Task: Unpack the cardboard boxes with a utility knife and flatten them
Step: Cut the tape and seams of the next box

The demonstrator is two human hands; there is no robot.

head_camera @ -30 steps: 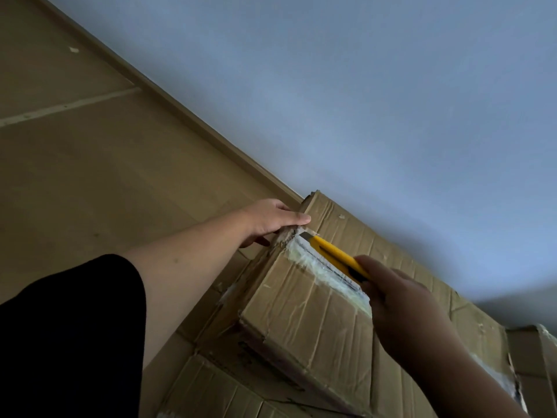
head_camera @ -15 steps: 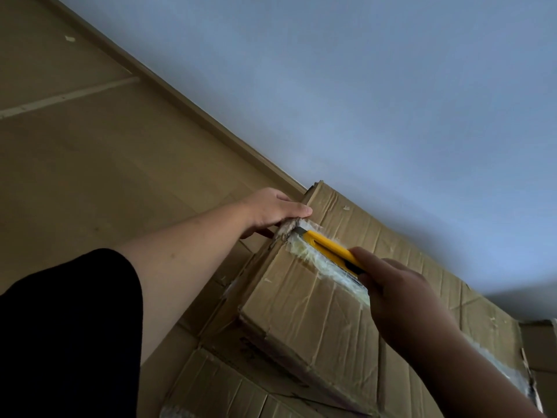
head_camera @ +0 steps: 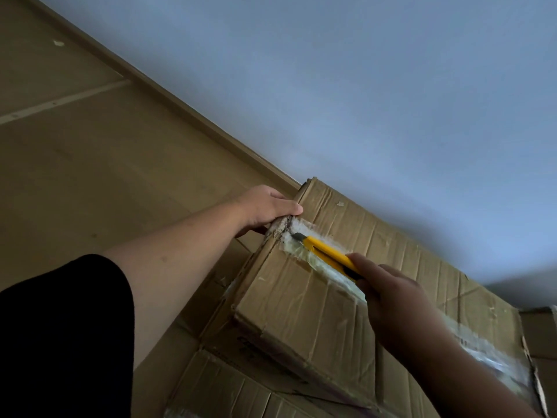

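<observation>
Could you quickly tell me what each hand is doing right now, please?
Left hand: fingers curled over the far corner of the cardboard box, gripping it.
Right hand: gripping the yellow utility knife, blade tip at the taped seam.

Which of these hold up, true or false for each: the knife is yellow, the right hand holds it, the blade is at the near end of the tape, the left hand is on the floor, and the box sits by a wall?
1. The utility knife is yellow. True.
2. The right hand holds it. True.
3. The blade is at the near end of the tape seam. False: it is at the far end, near the box corner.
4. The left hand is on the floor. False: it grips the far corner of the cardboard box.
5. The box sits by a wall. True.
</observation>
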